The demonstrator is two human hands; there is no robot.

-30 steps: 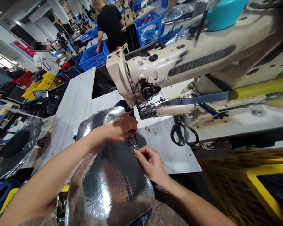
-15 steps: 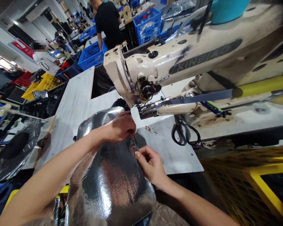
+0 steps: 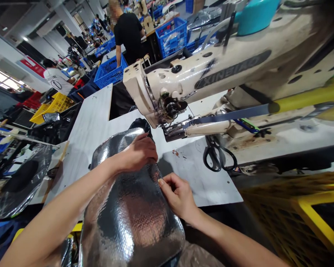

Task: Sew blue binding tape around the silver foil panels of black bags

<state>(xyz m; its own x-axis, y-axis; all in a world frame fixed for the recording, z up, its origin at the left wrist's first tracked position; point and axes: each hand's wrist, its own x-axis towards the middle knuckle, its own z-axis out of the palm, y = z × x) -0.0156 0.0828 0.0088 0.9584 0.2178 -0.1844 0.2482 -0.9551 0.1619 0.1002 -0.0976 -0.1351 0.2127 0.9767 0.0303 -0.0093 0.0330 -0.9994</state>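
Foil panel (image 3: 128, 218), quilted silver, its top end resting on the white table (image 3: 91, 115), just short of the sewing machine (image 3: 167, 107) head. Left hand (image 3: 137, 152): fingers curled, clamped on the panel's upper edge. Right hand (image 3: 179, 196): thumb and fingertips pinched together on its right edge. Hands apart. Nearby: black scissors (image 3: 218, 155), right of the machine's needle; blue crate (image 3: 110, 72) beyond the table, beside a co-worker (image 3: 128, 37).

A cream sewing machine (image 3: 167, 85) stands over the white table (image 3: 91, 118), with black-handled scissors (image 3: 217, 155) lying below its arm. Beyond, a person in a black T-shirt (image 3: 129, 37) stands at a blue plastic crate (image 3: 110, 72); a yellow crate (image 3: 303, 218) sits at lower right.
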